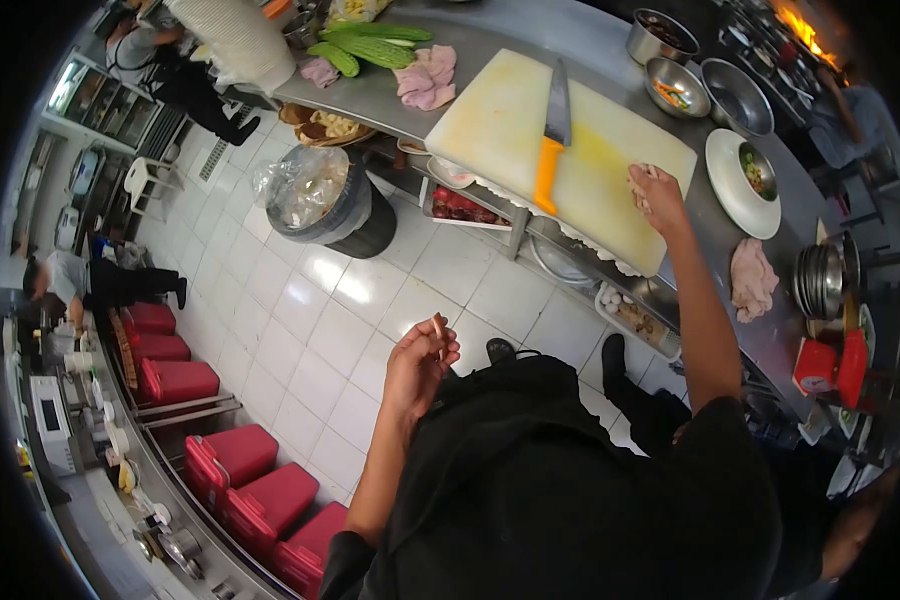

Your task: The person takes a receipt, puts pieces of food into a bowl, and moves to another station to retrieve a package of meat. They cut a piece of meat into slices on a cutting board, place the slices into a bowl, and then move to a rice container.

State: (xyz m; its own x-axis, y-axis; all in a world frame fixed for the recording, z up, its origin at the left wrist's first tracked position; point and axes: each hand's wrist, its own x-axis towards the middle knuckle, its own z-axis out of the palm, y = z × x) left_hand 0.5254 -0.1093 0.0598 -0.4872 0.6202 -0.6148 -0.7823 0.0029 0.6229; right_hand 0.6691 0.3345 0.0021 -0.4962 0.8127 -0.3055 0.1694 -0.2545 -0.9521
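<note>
My right hand (658, 203) is at the right part of the white cutting board (490, 100), its fingers closed around something pale and pinkish that is too small to name. A knife (551, 145) with an orange handle lies across the board, to the left of that hand. Away from the counter, over the tiled floor, my left hand (418, 368) is held up in front of my body with curled fingers. Whatever sits in its pinch, if anything, I cannot make out.
Green gourds (370, 45) and pink cloths (427, 78) lie left of the board. Metal bowls (678, 88), a white plate (725, 190) and a red scale (828, 368) stand right. A lined bin (335, 205) is on the floor. Red-lidded tubs (232, 455) line the opposite counter; co-workers stand nearby.
</note>
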